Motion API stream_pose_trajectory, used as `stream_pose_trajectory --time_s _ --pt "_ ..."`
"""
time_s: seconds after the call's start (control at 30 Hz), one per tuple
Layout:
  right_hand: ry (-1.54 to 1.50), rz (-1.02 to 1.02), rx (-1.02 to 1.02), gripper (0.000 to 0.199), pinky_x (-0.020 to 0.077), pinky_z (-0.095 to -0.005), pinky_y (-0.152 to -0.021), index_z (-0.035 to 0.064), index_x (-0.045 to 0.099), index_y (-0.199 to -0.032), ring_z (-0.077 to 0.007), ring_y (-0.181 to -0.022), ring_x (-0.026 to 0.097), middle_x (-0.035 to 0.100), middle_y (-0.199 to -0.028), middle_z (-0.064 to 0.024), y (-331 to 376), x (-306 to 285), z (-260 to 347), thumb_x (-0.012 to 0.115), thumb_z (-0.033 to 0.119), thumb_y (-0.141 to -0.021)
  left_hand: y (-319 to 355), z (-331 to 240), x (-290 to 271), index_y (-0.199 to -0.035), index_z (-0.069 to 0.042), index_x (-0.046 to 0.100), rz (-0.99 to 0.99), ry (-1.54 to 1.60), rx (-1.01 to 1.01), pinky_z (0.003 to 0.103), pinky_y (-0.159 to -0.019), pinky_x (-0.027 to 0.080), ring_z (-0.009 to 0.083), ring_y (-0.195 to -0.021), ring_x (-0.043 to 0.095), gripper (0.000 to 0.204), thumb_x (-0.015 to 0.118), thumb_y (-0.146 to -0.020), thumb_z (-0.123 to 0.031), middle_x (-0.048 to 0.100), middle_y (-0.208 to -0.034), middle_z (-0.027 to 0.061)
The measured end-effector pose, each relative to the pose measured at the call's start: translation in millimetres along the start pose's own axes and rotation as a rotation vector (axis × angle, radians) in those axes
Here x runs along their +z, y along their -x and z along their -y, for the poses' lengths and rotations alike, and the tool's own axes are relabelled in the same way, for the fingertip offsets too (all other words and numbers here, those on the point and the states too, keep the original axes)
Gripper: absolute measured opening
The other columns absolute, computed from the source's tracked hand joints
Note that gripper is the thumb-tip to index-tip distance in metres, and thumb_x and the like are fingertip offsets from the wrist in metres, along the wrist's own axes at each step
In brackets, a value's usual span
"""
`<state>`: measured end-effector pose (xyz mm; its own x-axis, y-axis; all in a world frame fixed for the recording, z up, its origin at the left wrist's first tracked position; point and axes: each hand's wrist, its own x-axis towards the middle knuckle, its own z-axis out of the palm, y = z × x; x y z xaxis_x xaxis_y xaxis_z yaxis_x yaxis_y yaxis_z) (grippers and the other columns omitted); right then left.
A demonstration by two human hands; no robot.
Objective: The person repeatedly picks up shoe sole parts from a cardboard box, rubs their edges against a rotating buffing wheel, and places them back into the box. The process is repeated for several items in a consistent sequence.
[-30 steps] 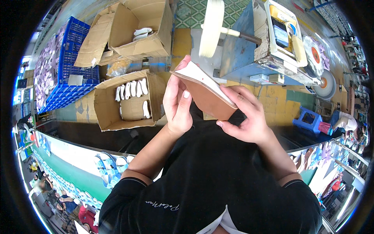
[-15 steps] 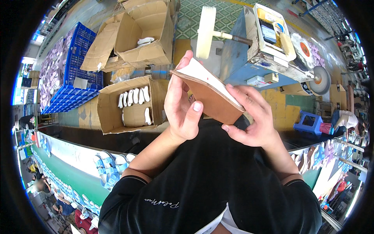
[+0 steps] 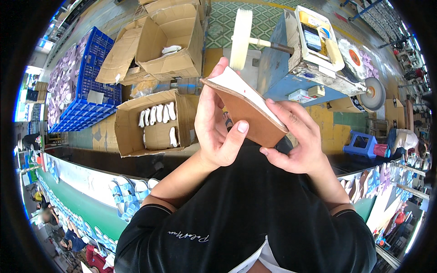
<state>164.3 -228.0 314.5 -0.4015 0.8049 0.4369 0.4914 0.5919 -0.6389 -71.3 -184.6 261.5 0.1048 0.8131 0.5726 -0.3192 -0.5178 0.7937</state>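
Note:
In front of my chest I hold what looks like a shoe sole [image 3: 255, 119], with a flat brown face, a thin layered edge and a white side. My left hand [image 3: 217, 139] is closed around its left end, the thumb laid on the brown face and the fingers behind. At the other end my right hand [image 3: 300, 139] pinches it, fingers on the white side and thumb at the lower brown corner. The piece is tilted, its left end higher. Beyond it, a cream buffing wheel [image 3: 241, 38] stands on a machine shaft.
A blue machine housing [image 3: 275, 59] bears a white tray [image 3: 339, 59] and a grey wheel [image 3: 374, 94]. Left are a cardboard box [image 3: 125, 136] with several white soles, another open box [image 3: 168, 63] and a blue crate [image 3: 93, 68]. Sandals [image 3: 127, 195] line the green conveyor [image 3: 77, 186] at lower left.
My left thumb has slid slightly up and right along the brown face. The sole and both hands have shifted a little to the right.

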Motion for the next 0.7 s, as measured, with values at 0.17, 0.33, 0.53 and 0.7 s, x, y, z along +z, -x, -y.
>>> stream_pose_trajectory --time_s 0.17,0.33,0.53,0.7 --pt "-0.001 -0.004 -0.011 0.09 0.0603 -0.0477 -0.106 -0.0069 0.067 -0.157 -0.041 -0.122 0.075 0.073 -0.14 -0.0278 -1.1 1.0 2.6 0.098 0.028 -0.08 0.5 -3.5 0.0 -0.181 0.012 0.019 -0.005 0.021 -0.015 0.051 -0.135 0.037 0.0394 -0.167 0.044 0.098 0.076 -0.107 -0.019 0.024 -0.188 0.0342" --pt "0.007 -0.008 -0.025 0.09 0.0607 -0.0474 -0.105 -0.0068 0.068 -0.157 -0.0404 -0.121 0.076 0.073 -0.139 -0.0274 -1.5 1.6 5.1 0.098 0.028 -0.079 1.5 -5.8 -1.7 -0.181 0.011 0.018 0.001 0.013 -0.027 0.049 -0.135 0.037 0.037 -0.168 0.042 0.098 0.075 -0.105 -0.015 0.022 -0.189 0.0334" --pt "0.009 -0.022 -0.034 0.089 0.0617 -0.0458 -0.102 -0.006 0.069 -0.155 -0.0387 -0.119 0.076 0.073 -0.137 -0.0254 -2.8 4.6 7.1 0.1 0.022 -0.076 2.8 -2.8 2.4 -0.179 0.008 0.021 -0.042 0.026 -0.04 0.047 -0.134 0.038 0.0324 -0.163 0.045 0.101 0.082 -0.099 -0.006 0.027 -0.187 0.0309" --pt "0.016 -0.049 -0.042 0.09 0.063 -0.0454 -0.099 0.0036 0.07 -0.158 -0.038 -0.115 0.075 0.071 -0.134 -0.019 -2.8 10.1 8.4 0.099 0.012 -0.073 2.5 0.4 10.0 -0.172 0.0 0.032 -0.091 0.0 -0.021 0.047 -0.131 0.043 0.031 -0.161 0.047 0.098 0.09 -0.093 -0.001 0.032 -0.183 0.0299"
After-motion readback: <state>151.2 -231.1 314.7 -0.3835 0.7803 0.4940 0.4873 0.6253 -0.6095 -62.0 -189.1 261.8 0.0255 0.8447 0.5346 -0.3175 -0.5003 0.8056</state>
